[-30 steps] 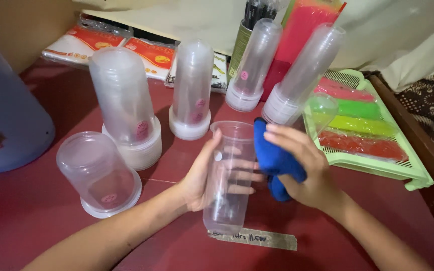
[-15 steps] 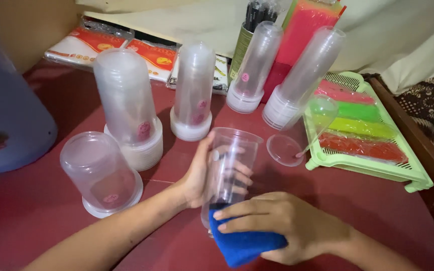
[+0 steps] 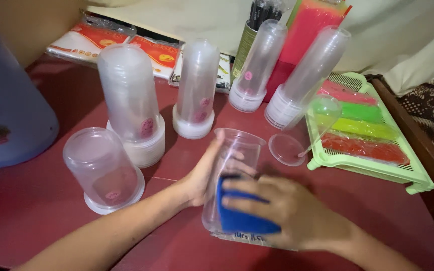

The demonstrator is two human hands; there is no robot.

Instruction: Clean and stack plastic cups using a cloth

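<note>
Five stacks: clear cups, upturned on red tabletop.
Left hand: fingers grasping clear cup.
Right hand: fingers pressing blue cloth against it.
Green tray: coloured packets.

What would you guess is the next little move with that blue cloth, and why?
Probably slide the blue cloth up the clear cup: the right hand presses it low on the near side, while the left hand steadies the cup; the upper wall is uncovered.
</note>
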